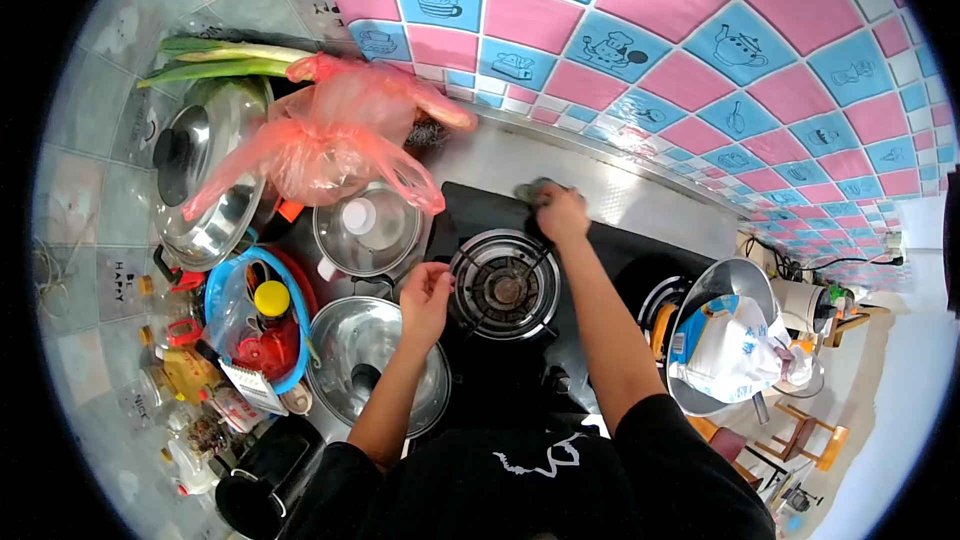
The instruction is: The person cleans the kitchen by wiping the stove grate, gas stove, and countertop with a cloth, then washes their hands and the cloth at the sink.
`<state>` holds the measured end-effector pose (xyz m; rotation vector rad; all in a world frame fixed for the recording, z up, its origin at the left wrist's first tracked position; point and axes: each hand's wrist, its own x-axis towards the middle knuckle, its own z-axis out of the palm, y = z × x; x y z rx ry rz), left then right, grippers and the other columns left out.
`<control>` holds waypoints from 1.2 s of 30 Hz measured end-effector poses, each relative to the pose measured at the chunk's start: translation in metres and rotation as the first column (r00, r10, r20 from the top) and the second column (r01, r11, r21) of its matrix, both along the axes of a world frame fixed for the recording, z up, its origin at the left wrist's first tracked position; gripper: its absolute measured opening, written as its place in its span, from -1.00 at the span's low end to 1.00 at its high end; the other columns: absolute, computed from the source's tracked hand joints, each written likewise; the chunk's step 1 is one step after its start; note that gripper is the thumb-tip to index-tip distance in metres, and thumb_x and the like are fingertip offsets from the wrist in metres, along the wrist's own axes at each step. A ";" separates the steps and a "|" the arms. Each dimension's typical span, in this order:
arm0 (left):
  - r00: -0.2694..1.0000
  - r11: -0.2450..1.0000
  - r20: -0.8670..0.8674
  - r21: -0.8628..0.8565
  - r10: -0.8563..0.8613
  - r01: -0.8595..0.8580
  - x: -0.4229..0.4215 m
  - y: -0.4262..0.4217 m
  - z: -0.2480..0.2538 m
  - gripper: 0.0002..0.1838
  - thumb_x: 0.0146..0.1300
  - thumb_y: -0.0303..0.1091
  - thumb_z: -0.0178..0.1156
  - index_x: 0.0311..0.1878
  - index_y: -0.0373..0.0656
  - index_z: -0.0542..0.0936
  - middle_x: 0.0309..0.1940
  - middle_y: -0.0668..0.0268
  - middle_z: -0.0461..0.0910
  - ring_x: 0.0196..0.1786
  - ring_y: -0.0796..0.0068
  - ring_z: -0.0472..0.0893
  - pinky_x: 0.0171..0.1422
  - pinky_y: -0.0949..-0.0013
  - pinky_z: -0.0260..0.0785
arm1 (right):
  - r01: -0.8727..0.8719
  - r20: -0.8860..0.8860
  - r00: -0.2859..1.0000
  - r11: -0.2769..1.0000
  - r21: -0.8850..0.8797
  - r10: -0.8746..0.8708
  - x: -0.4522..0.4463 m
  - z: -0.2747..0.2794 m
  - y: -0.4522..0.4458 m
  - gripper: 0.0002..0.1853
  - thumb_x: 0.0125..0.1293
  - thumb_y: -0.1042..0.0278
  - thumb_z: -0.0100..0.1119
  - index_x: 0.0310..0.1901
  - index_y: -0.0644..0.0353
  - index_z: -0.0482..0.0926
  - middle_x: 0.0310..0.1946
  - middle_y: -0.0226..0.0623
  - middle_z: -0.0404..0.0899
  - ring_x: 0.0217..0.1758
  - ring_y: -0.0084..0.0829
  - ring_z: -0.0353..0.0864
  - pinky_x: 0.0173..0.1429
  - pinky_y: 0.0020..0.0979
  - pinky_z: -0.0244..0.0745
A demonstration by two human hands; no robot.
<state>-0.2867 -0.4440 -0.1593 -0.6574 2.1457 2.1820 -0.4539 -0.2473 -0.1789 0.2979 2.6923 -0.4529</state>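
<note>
Cooktop (pixel 490 365) smooth, glossy; burner (pixel 508 287) metal; bag (pixel 325 145) thin crinkled plastic; rag (pixel 532 192) blurred, perhaps rough cloth

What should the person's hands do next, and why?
I think the right hand could slide the greyish cloth a little along the back edge of the black gas hob. The hand already holds the cloth by that edge, and nothing seems to stand just right of it. The left hand could stay beside the burner.
</note>
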 end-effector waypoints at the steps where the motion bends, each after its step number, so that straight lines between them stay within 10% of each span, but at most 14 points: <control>1: 1.000 1.000 0.003 0.000 0.008 -0.008 0.003 -0.001 0.000 -0.85 0.28 -0.45 0.03 -0.13 -0.28 0.44 -0.34 0.30 0.54 -0.29 0.60 0.52 -0.17 0.53 0.40 | -0.068 -0.054 0.996 0.996 -0.054 0.066 -0.001 -0.006 -0.019 -0.63 0.11 0.40 0.04 -0.04 -0.24 0.51 -0.01 -0.26 0.39 0.15 -0.17 0.32 0.09 -0.12 0.36; 5: 0.998 0.998 0.030 0.034 0.050 -0.051 0.016 -0.008 0.008 -0.85 0.28 -0.45 0.03 -0.12 -0.27 0.44 -0.33 0.30 0.54 -0.28 0.59 0.52 -0.16 0.52 0.40 | -0.406 -0.284 0.897 0.887 -0.221 0.339 0.001 -0.020 -0.090 -0.72 0.04 0.45 0.06 -0.22 -0.17 0.59 -0.06 -0.27 0.41 0.09 -0.17 0.36 0.03 -0.02 0.35; 12: 0.998 0.992 0.060 -0.123 -0.032 0.039 0.021 -0.002 0.026 -0.87 0.25 -0.45 0.07 -0.15 -0.25 0.47 -0.35 0.35 0.53 -0.29 0.64 0.50 -0.17 0.56 0.36 | -0.810 -0.042 0.583 0.577 -0.103 0.811 0.011 0.005 -0.104 -0.81 0.02 0.29 0.12 -0.30 0.01 0.63 -0.15 -0.21 0.52 0.04 -0.17 0.44 0.07 -0.06 0.34; 22: 0.982 0.960 -0.017 -0.214 -0.186 0.178 0.030 0.027 0.040 -0.83 0.20 -0.43 0.11 -0.18 -0.29 0.48 -0.39 0.25 0.55 -0.37 0.53 0.53 -0.25 0.48 0.39 | -0.211 0.208 0.952 0.973 -0.093 0.227 -0.003 -0.009 0.003 -0.69 0.10 0.21 0.06 -0.20 0.19 0.62 -0.11 -0.06 0.56 -0.03 -0.10 0.55 0.05 -0.21 0.45; 36: 0.949 0.914 -0.037 -0.282 -0.314 0.291 0.108 0.035 0.052 -0.84 0.18 -0.43 0.13 -0.19 -0.28 0.48 -0.38 0.22 0.53 -0.37 0.46 0.54 -0.26 0.46 0.39 | 0.313 0.138 0.946 0.937 -0.157 -0.293 0.102 -0.018 0.071 -0.72 0.13 0.27 0.05 -0.20 0.25 0.59 -0.10 -0.06 0.56 0.00 -0.10 0.53 0.01 -0.21 0.45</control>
